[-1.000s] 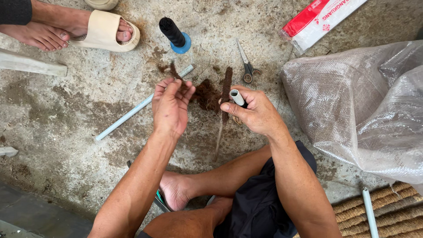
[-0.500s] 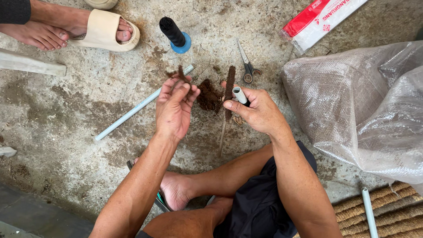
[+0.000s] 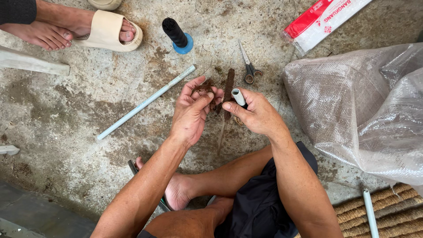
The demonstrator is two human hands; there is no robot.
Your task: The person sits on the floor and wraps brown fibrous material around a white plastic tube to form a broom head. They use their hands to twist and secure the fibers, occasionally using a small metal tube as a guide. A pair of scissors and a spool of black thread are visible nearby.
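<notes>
My left hand (image 3: pixel 191 112) is closed around a small tuft of brown fibre (image 3: pixel 205 86), pinched between thumb and fingers. My right hand (image 3: pixel 257 115) grips a short white tube (image 3: pixel 238 96) together with a long brown fibre-wrapped stick (image 3: pixel 228 88) that stands up between the two hands. A thin bare end of the stick (image 3: pixel 220 139) pokes out below the hands. Both hands hover close together over the concrete floor (image 3: pixel 88 101).
A long pale blue pipe (image 3: pixel 145 102) lies left of my hands. A black thread spool on a blue base (image 3: pixel 176 35) and small scissors (image 3: pixel 247 66) lie beyond them. A translucent woven sack (image 3: pixel 365 110) fills the right. Another person's sandalled feet (image 3: pixel 105 30) are at top left.
My left hand has drawn a tuft away from the fibre clump and turned palm inward. My right hand with the tube and stick has shifted slightly left and closer.
</notes>
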